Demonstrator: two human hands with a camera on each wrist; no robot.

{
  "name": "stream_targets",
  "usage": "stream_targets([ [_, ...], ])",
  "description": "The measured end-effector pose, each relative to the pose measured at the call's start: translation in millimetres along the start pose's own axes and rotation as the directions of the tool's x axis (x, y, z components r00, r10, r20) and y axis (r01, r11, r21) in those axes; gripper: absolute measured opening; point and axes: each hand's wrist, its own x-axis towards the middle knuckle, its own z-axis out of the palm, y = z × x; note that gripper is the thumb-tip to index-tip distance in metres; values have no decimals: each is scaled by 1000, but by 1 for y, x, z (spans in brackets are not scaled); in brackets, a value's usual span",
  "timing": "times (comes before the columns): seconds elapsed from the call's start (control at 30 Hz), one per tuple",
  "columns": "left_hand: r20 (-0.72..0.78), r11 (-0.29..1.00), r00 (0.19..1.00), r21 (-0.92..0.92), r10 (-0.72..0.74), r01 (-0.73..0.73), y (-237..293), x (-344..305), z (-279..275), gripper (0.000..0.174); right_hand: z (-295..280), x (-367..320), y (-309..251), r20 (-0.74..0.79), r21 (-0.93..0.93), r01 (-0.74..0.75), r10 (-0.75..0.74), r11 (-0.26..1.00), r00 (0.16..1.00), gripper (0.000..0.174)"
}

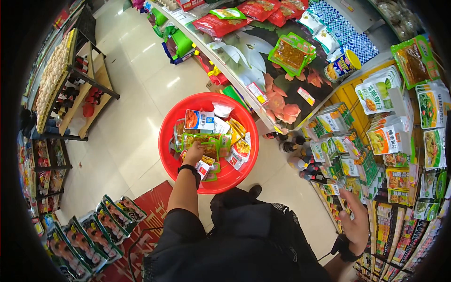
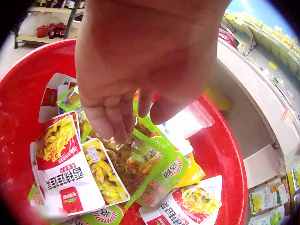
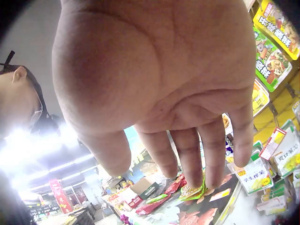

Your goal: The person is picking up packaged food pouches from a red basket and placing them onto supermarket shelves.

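A red plastic basin (image 1: 170, 165) holds several packets of pickled vegetables. My left hand (image 1: 193, 153) reaches down into it and pinches a green-edged food packet (image 2: 150, 161) with brown contents. In the left wrist view the fingertips (image 2: 123, 133) are bent down at the packet's upper part. Beside it lie a white-and-red packet (image 2: 70, 173) and another one (image 2: 199, 201) with yellow food pictured on it. My right hand (image 1: 353, 223) is held up beside the packet shelf, palm showing and fingers extended, with nothing in it. Small white-and-green packets (image 1: 350, 168) hang close to its fingers.
A display table (image 1: 246, 51) carries red bags, a green packet (image 1: 292, 54) and a can (image 1: 343, 66). Hanging packets (image 1: 387, 138) fill the right side. Bottles (image 1: 297, 163) stand low by the shelf. An egg rack (image 1: 56, 77) is at left, and dark green bags (image 1: 89, 237) stand lower left.
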Motion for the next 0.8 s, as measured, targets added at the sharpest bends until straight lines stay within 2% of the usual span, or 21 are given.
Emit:
stream_targets([
  [0.1, 110, 998, 993, 24, -52, 50, 23, 11, -6, 48, 10, 5, -14, 21, -8, -30, 30, 1000, 999, 51],
  [0.17, 151, 998, 987, 43, -47, 41, 11, 26, 7, 50, 18, 6, -15, 31, -1, -33, 33, 999, 999, 51],
  [0.23, 197, 996, 978, 69, -70, 57, 11, 30, 11, 55, 27, 9, -20, 56, -17, -104, 105, 994, 993, 50],
  [0.37, 197, 989, 973, 111, -122, 102, 30, 21, 8, 50, 38, 10, -27, 94, -38, -142, 145, 989, 985, 50],
  [0.47, 338, 962, 937, 274, -91, -5, -1, 25, 34, 45, 44, 12, -34, 99, -36, -143, 146, 989, 984, 51],
  [0.53, 298, 960, 954, 272, -24, -61, 3, 4, 33, 34, 44, 16, -39, 108, -55, -137, 143, 989, 984, 51],
  [0.6, 195, 978, 980, 207, -28, -13, 16, -16, 29, 26, 45, 21, -45, 132, -81, -131, 141, 988, 981, 51],
  [0.7, 131, 969, 991, 247, -9, -24, 30, -40, 27, 19, 49, 24, -50, 133, -90, -127, 138, 988, 981, 52],
  [0.8, 124, 978, 979, 108, 164, -177, 42, -70, 20, 19, 56, 28, -51, 163, -105, -87, 103, 991, 981, 51],
])
